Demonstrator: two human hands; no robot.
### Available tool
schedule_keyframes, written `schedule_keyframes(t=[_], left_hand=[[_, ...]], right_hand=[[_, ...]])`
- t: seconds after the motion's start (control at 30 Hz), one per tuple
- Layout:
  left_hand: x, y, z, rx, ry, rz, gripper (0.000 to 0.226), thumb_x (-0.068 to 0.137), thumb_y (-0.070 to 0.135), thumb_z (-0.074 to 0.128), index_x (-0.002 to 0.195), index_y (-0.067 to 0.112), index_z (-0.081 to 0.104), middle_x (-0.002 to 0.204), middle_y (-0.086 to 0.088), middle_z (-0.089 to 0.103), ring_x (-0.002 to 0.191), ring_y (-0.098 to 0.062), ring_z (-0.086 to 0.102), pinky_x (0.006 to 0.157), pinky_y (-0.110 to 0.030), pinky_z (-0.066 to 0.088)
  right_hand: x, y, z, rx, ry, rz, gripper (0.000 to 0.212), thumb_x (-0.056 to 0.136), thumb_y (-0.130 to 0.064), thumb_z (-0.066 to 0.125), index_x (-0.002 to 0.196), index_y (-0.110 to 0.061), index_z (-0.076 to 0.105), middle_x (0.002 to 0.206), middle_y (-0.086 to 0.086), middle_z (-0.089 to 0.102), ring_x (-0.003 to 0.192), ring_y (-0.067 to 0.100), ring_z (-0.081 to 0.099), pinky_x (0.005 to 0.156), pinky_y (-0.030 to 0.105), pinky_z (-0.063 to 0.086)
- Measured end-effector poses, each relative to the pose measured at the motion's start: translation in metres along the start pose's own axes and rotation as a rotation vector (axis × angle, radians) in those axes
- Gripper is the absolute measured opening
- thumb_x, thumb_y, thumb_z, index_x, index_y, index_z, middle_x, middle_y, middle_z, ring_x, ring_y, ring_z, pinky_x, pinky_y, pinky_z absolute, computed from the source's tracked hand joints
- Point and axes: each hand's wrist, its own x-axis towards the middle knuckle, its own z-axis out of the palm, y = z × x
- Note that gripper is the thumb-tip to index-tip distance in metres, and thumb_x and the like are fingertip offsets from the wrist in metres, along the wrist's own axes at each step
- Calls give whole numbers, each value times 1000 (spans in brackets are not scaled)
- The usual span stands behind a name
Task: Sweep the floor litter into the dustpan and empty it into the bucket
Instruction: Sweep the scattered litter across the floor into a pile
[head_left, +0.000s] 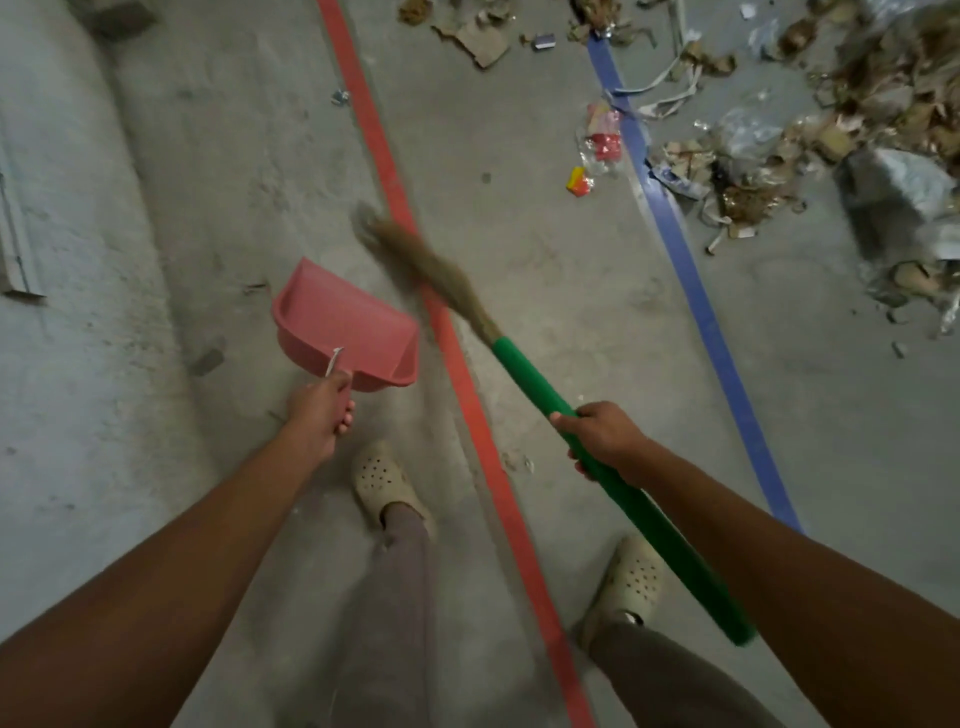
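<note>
Left hand (319, 415): wrapped round dustpan (343, 325) handle
Right hand (602, 434): gripping green broom (524, 382) handle
Litter (779, 130): piled beyond blue line (691, 280)

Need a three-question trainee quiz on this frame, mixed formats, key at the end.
1. True or false: the left hand grips the dustpan by its handle.
2. The dustpan is: A) left of the red line; B) between the red and blue lines; C) right of the blue line.
3. Fill in: the right hand grips the broom by its ___ handle.
Key: 1 true; 2 A; 3 green.
</note>
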Motion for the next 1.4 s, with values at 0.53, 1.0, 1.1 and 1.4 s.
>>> schedule_keyframes(t=[0.53, 1.0, 1.1, 1.4], left_hand=[[-178, -191, 98, -94, -25, -107, 28, 102, 24, 50, 76, 13, 50, 62, -6, 43, 27, -2, 34, 31, -14, 22], [-249, -294, 46, -115, 25, -103, 27, 101, 26, 49, 78, 12, 51, 61, -6, 43, 25, -3, 33, 29, -12, 21], [-252, -316, 40, -100, 19, -134, 28, 101, 30, 50, 79, 12, 51, 61, -6, 44, 25, -4, 33, 30, -12, 22], [-238, -327, 54, -94, -3, -142, 31, 100, 31, 52, 76, 12, 51, 62, -6, 45, 25, -3, 34, 29, -13, 22]], right_hand=[[-46, 215, -135, 304, 505, 49, 38, 103, -38, 52, 103, 0, 59, 78, 13, 64, 57, 23, 62, 49, 29, 49], [-164, 313, -12, -116, -36, -90, 35, 96, -36, 62, 81, -4, 63, 63, 14, 64, 49, 28, 62, 47, 34, 53], [-167, 328, -2, -279, -104, -9, 37, 97, -35, 60, 86, 0, 65, 67, 14, 67, 51, 25, 63, 50, 31, 54], [-121, 347, -37, 60, 240, 121, 40, 100, -40, 58, 86, -2, 61, 71, 14, 68, 60, 28, 67, 69, 45, 62]])
